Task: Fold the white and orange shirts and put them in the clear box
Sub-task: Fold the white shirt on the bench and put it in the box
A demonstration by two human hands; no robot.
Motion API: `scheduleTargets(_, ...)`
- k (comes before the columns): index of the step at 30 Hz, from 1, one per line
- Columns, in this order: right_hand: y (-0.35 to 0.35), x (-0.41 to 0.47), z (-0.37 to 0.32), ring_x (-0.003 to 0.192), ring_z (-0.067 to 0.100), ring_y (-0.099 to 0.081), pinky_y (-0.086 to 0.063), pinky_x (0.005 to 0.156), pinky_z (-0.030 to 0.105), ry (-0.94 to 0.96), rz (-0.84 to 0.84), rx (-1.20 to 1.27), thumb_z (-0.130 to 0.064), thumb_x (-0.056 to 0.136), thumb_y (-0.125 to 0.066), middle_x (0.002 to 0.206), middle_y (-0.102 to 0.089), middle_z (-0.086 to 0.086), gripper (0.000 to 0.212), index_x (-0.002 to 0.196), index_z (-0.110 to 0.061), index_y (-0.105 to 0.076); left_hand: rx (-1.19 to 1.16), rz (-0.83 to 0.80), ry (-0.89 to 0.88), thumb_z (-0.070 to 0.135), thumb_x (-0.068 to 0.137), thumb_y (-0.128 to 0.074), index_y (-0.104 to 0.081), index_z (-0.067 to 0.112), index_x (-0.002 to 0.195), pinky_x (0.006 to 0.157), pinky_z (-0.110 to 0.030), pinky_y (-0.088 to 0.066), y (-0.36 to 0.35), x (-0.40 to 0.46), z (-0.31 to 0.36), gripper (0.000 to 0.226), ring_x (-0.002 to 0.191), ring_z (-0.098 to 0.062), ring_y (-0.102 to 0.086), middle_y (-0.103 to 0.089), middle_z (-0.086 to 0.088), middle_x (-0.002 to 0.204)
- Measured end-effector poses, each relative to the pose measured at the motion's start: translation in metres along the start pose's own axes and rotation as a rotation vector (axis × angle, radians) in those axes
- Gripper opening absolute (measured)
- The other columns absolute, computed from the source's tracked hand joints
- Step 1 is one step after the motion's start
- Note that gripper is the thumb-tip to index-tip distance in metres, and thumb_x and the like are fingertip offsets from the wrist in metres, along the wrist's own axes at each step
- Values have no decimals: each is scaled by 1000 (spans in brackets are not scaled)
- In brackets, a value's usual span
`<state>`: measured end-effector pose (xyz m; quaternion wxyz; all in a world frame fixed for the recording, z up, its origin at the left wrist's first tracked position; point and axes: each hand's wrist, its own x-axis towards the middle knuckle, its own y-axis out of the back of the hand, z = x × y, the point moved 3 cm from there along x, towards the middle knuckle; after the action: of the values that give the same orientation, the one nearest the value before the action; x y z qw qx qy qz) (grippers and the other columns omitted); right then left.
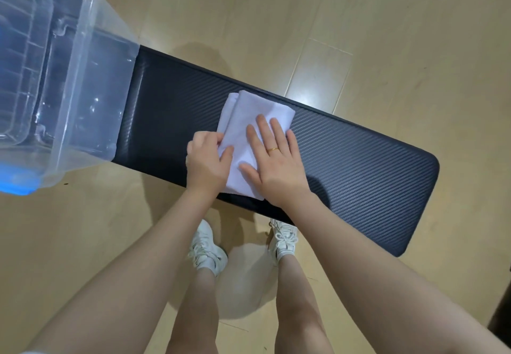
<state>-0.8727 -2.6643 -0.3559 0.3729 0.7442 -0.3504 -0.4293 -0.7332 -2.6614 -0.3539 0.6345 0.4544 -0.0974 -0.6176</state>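
the white shirt (258, 121), folded small, is being held on the black bench (359, 165), its long axis running away from the person. it is being pressed by the right hand (276, 165), fingers flat, and pinched at its edge by the left hand (207, 160), nearer the clear box (91, 77). one shirt and one box are being shown; no orange shirt is seen.

white shirt (257, 121), black woven-pattern bench (359, 165)
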Motion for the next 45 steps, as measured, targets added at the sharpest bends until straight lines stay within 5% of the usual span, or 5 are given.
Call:
scheduleTargets(7,5,57,3,145,28,4,6,116,42,79,-42,-127,-51,96,-26,158,0,7,63,149,-26,-4,-204,69,83,14,86,-59,-53,9,85,61,-3,-36,0,2,-15,8,71,-2,-46,-49,-4,96)
scheduleTargets(18,-29,-6,-4,139,40,-24,-23,111,48,26,120,-27,-35,93,-38,151,-27,19,54,141,-11,-34,-175,52,325,15,88,-57,-51,9,89,59,-23,-36,7,-5,-6,9,76,-16,-48,-52,0,84)
scheduleTargets(24,-17,-28,-8,137,21,-28,-28,111,28,-510,162,945,-20,87,-58,151,-24,7,78,148,-17,-9,-545,-144,408,17,91,-56,-52,10,87,55,-20,-41,10,-24,-8,9,65,-8,-53,-56,2,77)
scheduleTargets(31,23,-41,-7,102,30,-64,-56,78,37,-754,-240,1916,-32,78,-65,120,-63,18,55,123,-2,-54,-937,-316,416,12,91,-53,-50,12,81,57,-23,-44,47,-55,15,11,53,-6,-56,-64,9,60)
scheduleTargets(45,196,-21,-124,104,18,-56,-49,85,37,-253,-1,1065,-22,84,-61,112,-56,-5,42,122,-27,-42,-559,124,223,15,93,-49,-58,25,100,86,-26,-44,231,-84,50,15,95,-12,-56,-59,8,99)
